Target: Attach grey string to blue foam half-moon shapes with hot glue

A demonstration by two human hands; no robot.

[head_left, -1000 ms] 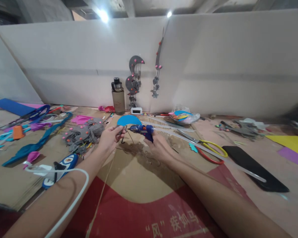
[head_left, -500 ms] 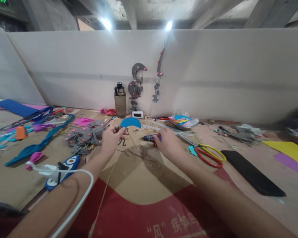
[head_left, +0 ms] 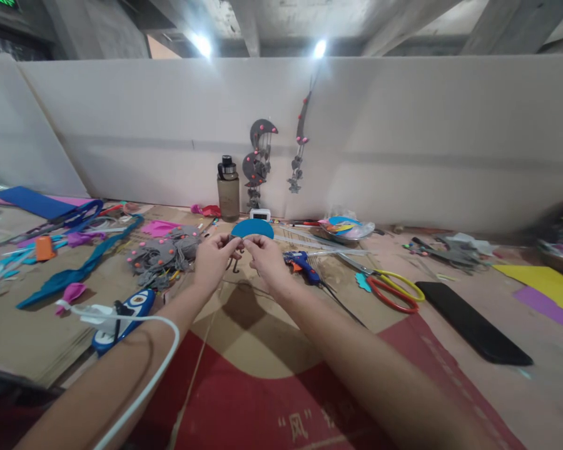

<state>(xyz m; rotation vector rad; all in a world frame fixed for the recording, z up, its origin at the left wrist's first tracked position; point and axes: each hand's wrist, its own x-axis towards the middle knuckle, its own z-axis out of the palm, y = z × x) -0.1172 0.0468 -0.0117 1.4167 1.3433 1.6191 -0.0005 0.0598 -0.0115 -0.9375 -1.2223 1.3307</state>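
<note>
Just in front of the blue disc (head_left: 252,227), my two hands meet fingertip to fingertip. My left hand (head_left: 212,257) is closed in a pinch on a small dark grey piece, mostly covered by the fingers. Beside it my right hand (head_left: 266,257) is pinched too, its thumb and forefinger against the same spot; what they grip is hidden. A thin dark cord (head_left: 235,267) shows below the fingers. Right of my right hand a blue hot glue gun (head_left: 304,265) lies on the cardboard (head_left: 281,350), its cable running toward me.
Left lies a heap of grey felt pieces with pink dots (head_left: 164,253) and a blue-white device (head_left: 124,322) with a white cable. Scissors (head_left: 394,290) and a black phone-like slab (head_left: 471,322) lie right. A bottle (head_left: 228,190) and a small white clock (head_left: 259,215) stand behind.
My right hand has let go of the glue gun and moved left to my left hand. The glue gun now lies on the cardboard. My left hand has hardly moved.
</note>
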